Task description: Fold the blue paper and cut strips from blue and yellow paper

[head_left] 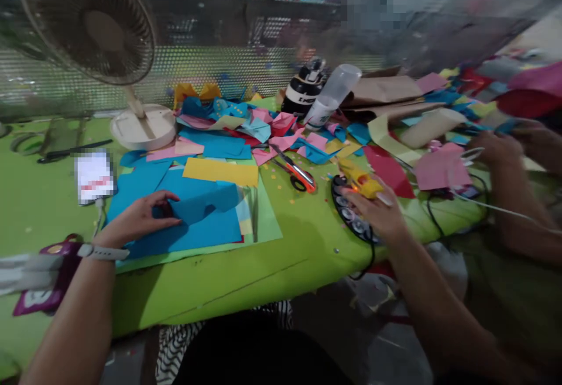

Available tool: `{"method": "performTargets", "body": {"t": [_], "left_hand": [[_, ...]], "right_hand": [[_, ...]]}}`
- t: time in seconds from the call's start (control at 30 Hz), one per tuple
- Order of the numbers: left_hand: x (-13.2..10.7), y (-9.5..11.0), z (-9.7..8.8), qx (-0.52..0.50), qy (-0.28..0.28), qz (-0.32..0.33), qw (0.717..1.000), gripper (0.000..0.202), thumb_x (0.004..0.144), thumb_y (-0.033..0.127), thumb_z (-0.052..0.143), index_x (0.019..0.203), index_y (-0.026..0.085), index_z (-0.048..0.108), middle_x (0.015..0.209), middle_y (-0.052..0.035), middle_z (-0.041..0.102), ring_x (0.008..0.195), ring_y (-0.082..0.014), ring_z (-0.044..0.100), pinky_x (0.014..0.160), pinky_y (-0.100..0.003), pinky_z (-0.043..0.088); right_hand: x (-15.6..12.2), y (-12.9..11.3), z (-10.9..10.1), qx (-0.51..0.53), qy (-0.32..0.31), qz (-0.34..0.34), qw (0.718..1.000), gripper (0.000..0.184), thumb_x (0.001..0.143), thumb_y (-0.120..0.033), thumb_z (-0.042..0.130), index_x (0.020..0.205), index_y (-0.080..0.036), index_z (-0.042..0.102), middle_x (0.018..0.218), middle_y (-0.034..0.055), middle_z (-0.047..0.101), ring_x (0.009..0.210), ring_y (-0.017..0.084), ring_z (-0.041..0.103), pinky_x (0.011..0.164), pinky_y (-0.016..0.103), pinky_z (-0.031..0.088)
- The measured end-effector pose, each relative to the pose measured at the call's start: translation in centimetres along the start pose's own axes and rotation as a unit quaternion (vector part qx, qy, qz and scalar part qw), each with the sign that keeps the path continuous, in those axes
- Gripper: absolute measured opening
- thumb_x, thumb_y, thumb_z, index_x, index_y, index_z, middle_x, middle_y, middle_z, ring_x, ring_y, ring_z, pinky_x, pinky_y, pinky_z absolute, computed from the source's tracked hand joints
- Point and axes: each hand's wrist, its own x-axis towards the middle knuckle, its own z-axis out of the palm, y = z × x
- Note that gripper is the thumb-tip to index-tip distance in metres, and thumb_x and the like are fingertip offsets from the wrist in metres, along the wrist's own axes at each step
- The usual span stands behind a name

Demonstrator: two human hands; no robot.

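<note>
My left hand (144,216), with a pale watch strap at the wrist, pinches the left end of a folded blue paper strip (211,200). The strip is raised a little above larger blue paper sheets (193,239). A yellow paper strip (219,171) lies just behind it. My right hand (380,212) is closed around what looks like a yellow glue gun (366,185), with a small orange light showing by the fingers. Under this hand is a black curved holder (351,218) with several round shapes along it. Orange-handled scissors (301,177) lie between my hands.
A fan (143,127) and a lit phone (93,177) on a cable are at the left. Paper scraps (246,124), a black jar (302,92) and a clear bottle (336,92) stand behind. At the right, another person's hands (498,154) work near a pink sheet (443,167).
</note>
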Motion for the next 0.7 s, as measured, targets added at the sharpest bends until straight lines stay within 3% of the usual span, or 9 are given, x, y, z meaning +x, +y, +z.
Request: {"method": "performTargets", "body": {"t": [0.07,0.13,0.27,0.37,0.53,0.7], "left_hand": [[-0.1,0.1,0.3,-0.020,0.003,0.004,1.000,0.051,0.072,0.053,0.068,0.109,0.019,0.058,0.088,-0.0034,0.067,0.084,-0.0213,0.063,0.076,-0.034,0.049],[-0.2,0.1,0.5,-0.049,-0.004,0.002,0.999,0.048,0.072,0.051,0.070,0.106,0.019,0.058,0.086,-0.0030,0.066,0.081,-0.0198,0.063,0.073,-0.033,0.049],[-0.4,0.0,0.7,-0.133,-0.028,0.007,0.991,0.041,0.076,0.046,0.068,0.103,0.017,0.057,0.084,-0.0034,0.067,0.079,-0.0175,0.063,0.071,-0.030,0.048],[-0.4,0.1,0.9,-0.181,-0.039,-0.004,0.983,0.033,0.085,0.048,0.058,0.098,0.017,0.058,0.078,-0.0025,0.067,0.072,-0.0145,0.061,0.065,-0.026,0.045],[-0.2,0.1,1.5,-0.188,-0.016,-0.021,0.982,0.035,0.089,0.050,0.049,0.081,0.017,0.059,0.068,-0.0010,0.065,0.060,-0.0113,0.055,0.057,-0.023,0.039],[-0.2,0.0,1.7,-0.260,-0.010,-0.048,0.964,0.031,0.090,0.044,0.045,0.086,0.017,0.059,0.063,-0.0009,0.064,0.062,-0.0142,0.059,0.061,-0.026,0.043]], "right_hand": [[-1.1,-2.5,2.3,0.091,-0.078,0.039,0.992,0.031,0.070,-0.049,0.067,0.082,-0.023,0.055,0.063,-0.0015,0.053,0.049,0.015,0.048,0.043,0.027,0.039],[-2.3,-5.0,4.8,0.150,-0.146,0.021,0.978,0.031,0.069,-0.049,0.069,0.081,-0.024,0.055,0.068,-0.0001,0.057,0.050,0.013,0.048,0.043,0.026,0.039],[-4.1,-9.1,8.7,0.143,-0.315,-0.098,0.933,0.023,0.077,-0.042,0.068,0.084,-0.023,0.056,0.072,-0.0012,0.055,0.056,0.012,0.049,0.048,0.025,0.040],[-4.6,-11.3,10.9,0.132,-0.405,-0.171,0.888,0.021,0.081,-0.039,0.066,0.081,-0.022,0.053,0.070,-0.0026,0.050,0.058,0.011,0.047,0.050,0.024,0.039],[-5.3,-13.1,13.6,0.144,-0.486,-0.175,0.844,0.028,0.082,-0.039,0.066,0.078,-0.022,0.045,0.066,-0.0060,0.040,0.054,0.008,0.039,0.047,0.023,0.032],[-6.0,-13.0,14.7,0.146,-0.505,-0.126,0.841,0.029,0.085,-0.045,0.062,0.079,-0.022,0.045,0.066,-0.0055,0.039,0.053,0.008,0.039,0.045,0.022,0.031]]}}
